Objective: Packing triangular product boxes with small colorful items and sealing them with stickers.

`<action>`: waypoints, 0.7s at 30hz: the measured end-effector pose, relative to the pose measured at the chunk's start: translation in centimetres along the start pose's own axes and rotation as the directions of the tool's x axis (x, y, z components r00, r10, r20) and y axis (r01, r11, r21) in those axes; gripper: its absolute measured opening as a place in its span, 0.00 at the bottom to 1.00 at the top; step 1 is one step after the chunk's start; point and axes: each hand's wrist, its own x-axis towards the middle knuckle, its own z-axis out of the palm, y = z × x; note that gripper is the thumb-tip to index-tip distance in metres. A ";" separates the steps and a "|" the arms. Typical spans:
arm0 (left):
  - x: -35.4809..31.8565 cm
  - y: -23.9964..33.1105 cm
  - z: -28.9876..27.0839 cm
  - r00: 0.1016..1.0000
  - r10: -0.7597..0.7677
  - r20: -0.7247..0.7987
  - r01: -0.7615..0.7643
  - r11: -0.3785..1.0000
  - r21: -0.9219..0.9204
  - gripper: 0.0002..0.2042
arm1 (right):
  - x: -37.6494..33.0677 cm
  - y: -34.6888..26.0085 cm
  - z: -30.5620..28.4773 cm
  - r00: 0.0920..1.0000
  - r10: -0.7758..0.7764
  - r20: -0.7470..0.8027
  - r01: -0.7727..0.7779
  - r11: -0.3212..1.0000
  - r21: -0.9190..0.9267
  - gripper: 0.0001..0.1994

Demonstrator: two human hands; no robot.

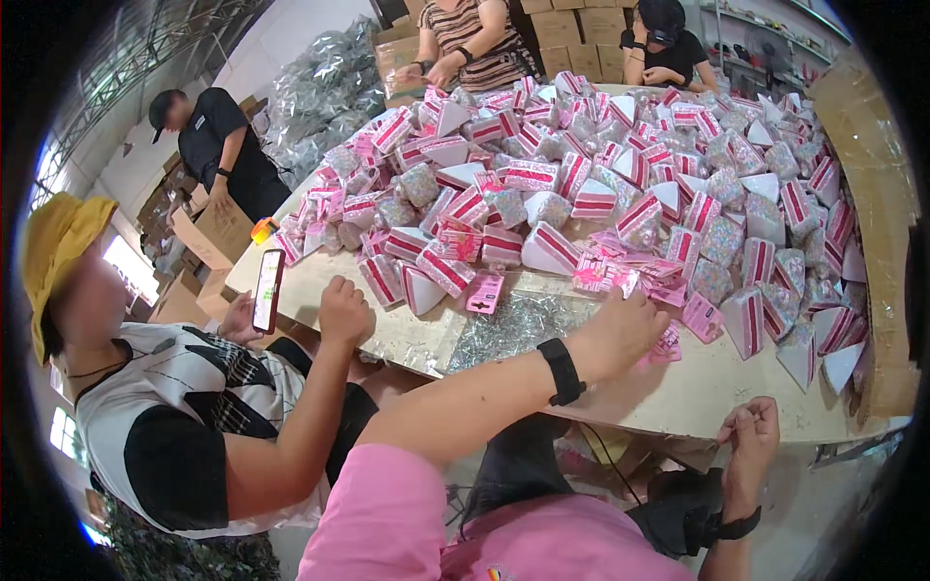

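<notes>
My left hand (623,335), with a dark band at its wrist, reaches over a loose pile of pink printed cards (605,269). Its fingertips are pinched together at one of the cards. Below and to the left of that pile lies a heap of small shiny silver pieces (518,329) on clear plastic. One pink card with a hang hole (485,291) rests by the heap. My right hand (751,438) hangs at the table's front edge, fingers curled in; whatever they may hold is hidden. Cake-slice-shaped pieces (550,249) in pink and white lie just beyond the cards.
A big mound of wrapped cake slices (620,145) covers most of the table (412,334). Cardboard (869,223) walls its right side. At my left sits a person in a yellow hat holding a phone (268,292). Other people stand beyond; clear bags (325,92) are piled behind.
</notes>
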 end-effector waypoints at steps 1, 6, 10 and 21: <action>0.1 0.0 -0.4 1.000 -0.023 0.001 0.023 0.998 -0.064 0.10 | 0.0 -0.1 0.0 1.000 0.005 -0.004 -0.005 1.000 0.007 0.05; 1.3 -0.3 -4.4 0.986 -0.164 -0.034 0.110 0.787 -0.607 0.07 | -0.3 -1.3 0.3 0.995 0.082 -0.051 -0.086 0.992 -0.088 0.03; 0.4 1.1 -5.3 0.887 -0.383 0.257 0.332 0.141 -0.933 0.08 | 0.0 -1.4 0.4 0.987 0.131 -0.091 -0.136 0.990 -0.048 0.02; -0.8 6.5 -6.0 0.813 -0.247 0.528 0.325 -0.560 -0.762 0.12 | -0.1 -4.5 3.6 0.991 0.131 0.037 -0.136 0.967 0.215 0.03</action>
